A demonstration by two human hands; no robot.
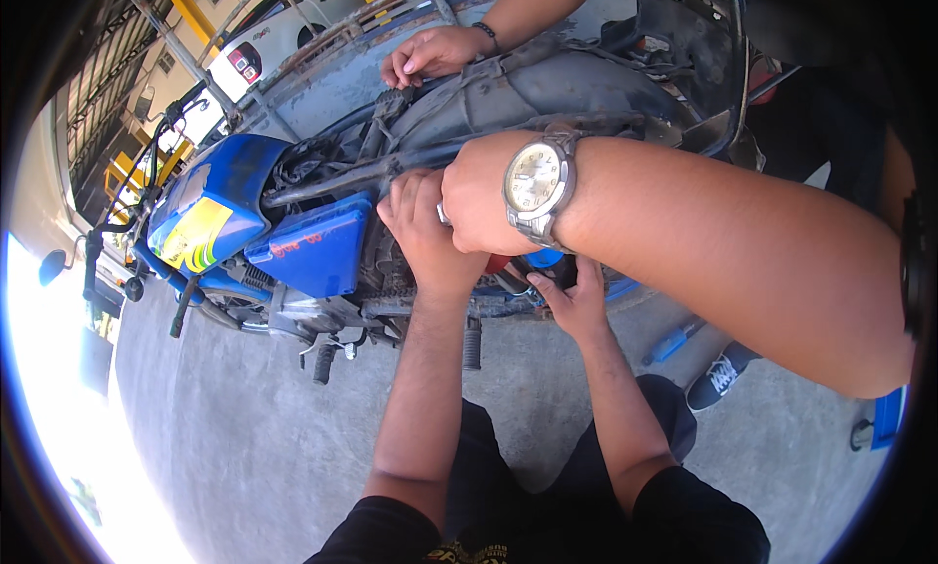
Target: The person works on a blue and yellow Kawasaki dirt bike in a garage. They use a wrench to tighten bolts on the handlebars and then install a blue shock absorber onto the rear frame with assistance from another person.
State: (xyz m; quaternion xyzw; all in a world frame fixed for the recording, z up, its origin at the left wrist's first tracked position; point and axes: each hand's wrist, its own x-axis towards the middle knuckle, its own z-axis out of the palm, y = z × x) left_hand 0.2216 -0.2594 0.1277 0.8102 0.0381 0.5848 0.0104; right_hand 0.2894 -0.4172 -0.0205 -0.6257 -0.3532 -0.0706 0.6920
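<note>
My left hand (pixel 425 237) is closed at the motorcycle's frame, beside the blue side panel (pixel 313 251), its fingertips partly hidden. A co-worker's watched hand (pixel 474 188) reaches in from the right, over and against my fingers, hiding what they grip. A red part (pixel 495 264) shows just below. My right hand (pixel 578 295) grips a dark object with a blue part (pixel 547 261) low on the motorcycle, under that co-worker's forearm (pixel 733 261); its full shape is hidden.
Another hand (pixel 435 54) rests over the rear wheel (pixel 528 105) from behind. The blue fuel tank (pixel 225 178) and handlebar are at left, a white vehicle (pixel 274 46) behind. A shoe (pixel 713 378) and a blue tool (pixel 669 344) are on the concrete floor (pixel 244 417).
</note>
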